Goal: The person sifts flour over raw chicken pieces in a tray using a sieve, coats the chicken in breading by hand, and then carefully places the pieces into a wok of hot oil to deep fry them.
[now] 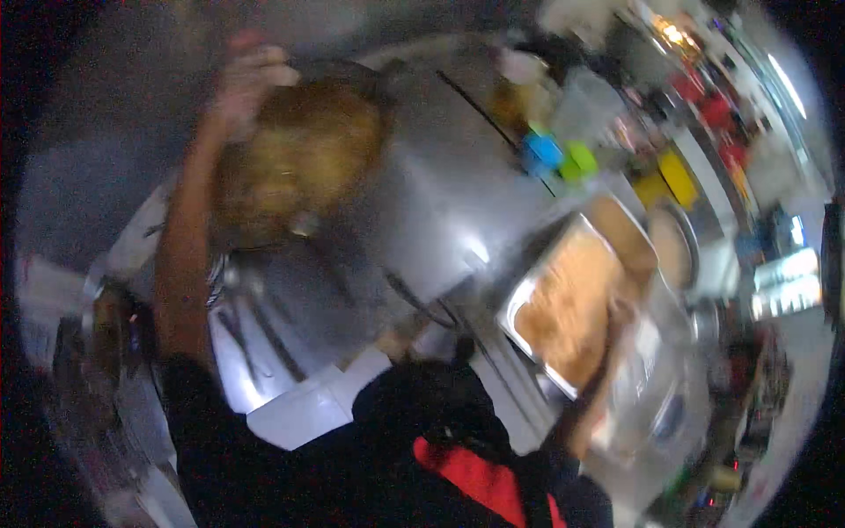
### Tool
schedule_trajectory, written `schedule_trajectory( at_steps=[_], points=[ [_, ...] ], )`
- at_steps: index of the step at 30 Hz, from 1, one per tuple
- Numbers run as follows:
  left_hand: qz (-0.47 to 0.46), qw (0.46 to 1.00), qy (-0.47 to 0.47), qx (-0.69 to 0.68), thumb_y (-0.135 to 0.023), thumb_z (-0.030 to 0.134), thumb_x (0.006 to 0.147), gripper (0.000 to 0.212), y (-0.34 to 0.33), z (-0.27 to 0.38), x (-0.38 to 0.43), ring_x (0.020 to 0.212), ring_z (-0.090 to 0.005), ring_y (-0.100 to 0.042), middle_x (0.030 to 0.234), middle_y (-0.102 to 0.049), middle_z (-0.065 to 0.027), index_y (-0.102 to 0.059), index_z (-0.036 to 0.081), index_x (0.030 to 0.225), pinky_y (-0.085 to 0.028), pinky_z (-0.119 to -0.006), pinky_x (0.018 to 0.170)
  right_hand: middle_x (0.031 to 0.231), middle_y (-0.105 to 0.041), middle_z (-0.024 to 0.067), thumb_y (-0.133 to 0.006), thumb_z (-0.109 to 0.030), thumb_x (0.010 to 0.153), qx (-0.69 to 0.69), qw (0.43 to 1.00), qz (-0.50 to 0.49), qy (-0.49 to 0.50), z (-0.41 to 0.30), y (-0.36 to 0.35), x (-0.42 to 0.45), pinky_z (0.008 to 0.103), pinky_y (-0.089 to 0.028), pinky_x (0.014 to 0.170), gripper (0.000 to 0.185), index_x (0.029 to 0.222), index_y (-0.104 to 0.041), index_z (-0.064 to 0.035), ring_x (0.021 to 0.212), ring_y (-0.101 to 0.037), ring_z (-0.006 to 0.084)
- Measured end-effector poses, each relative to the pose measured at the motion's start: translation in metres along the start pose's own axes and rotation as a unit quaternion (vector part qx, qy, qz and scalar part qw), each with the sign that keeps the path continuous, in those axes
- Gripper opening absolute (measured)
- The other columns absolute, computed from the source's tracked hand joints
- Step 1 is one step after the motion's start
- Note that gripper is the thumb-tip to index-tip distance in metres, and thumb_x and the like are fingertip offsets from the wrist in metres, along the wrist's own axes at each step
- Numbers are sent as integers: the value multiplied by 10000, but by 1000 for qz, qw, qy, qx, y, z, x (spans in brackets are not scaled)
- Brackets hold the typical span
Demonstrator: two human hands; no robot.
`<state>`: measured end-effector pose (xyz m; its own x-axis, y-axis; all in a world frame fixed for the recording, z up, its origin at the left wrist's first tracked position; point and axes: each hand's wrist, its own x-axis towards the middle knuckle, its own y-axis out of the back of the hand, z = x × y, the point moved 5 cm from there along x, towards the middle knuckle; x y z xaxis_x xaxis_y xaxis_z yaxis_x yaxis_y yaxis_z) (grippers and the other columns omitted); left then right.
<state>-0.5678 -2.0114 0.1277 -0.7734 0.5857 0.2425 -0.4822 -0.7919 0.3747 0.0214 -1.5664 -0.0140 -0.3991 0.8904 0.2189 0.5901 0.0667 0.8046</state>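
Observation:
My left hand [254,82] is raised at the upper left, blurred, at the rim of a large round pan [304,158] of yellow-brown food; whether its fingers grip the rim or something small and red is unclear. At the right, my right hand [624,317] is at the far edge of a rectangular metal tray [528,333] that holds a light orange-brown food [571,297]. That hand is blurred too, and its fingers cannot be made out. The tray lies tilted in the view, right of a metal work surface [429,191].
Long-handled utensils [270,336] lie at the lower left. A dark thin rod [475,109] crosses the metal surface near a blue item [542,153] and a green item [578,160]. Clear plastic [650,389] is beside my right forearm. Yellow containers [676,179] stand farther right.

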Motion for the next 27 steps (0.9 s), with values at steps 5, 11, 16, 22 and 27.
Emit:
schedule_trajectory(
  at_steps=[5,11,16,22,27],
  points=[
    [-77,995,-43,39,-642,228,780,290,-172,88,-101,1005,-194,-567,1117,-597,-77,-634,64,1019,-437,-318,894,764,-653,78,-688,-163,770,84,995,-56,-13,109,-58,40,275,-459,614,163,838,-647,-20,668,-585,160],
    [-271,941,43,-197,-649,97,746,279,-471,36,-160,907,-183,-603,998,-646,-89,-626,11,1010,-469,-313,845,787,-666,90,-686,-237,753,53,972,-220,63,162,-125,57,290,-478,607,197,812,-680,-49,691,-619,160],
    [-319,909,-198,182,-567,203,791,211,-666,-13,-160,808,-221,-582,922,-601,-87,-600,38,919,-469,-359,754,746,-644,84,-671,-223,748,-28,963,-215,161,169,-168,75,287,-465,577,182,794,-654,-48,660,-597,148],
    [-358,897,-5,260,-587,226,756,228,-722,-49,-139,717,-221,-561,815,-592,-100,-603,23,859,-454,-363,668,698,-618,78,-652,-207,741,-51,908,-394,135,166,-176,53,284,-449,542,165,773,-623,-48,624,-570,134],
    [-381,890,66,242,-603,246,728,249,-721,-51,-150,642,-222,-544,725,-584,-111,-606,11,810,-441,-367,595,665,-596,75,-632,-200,741,-100,872,-471,87,151,-151,39,293,-439,527,158,762,-601,-47,605,-552,135]
  ],
)
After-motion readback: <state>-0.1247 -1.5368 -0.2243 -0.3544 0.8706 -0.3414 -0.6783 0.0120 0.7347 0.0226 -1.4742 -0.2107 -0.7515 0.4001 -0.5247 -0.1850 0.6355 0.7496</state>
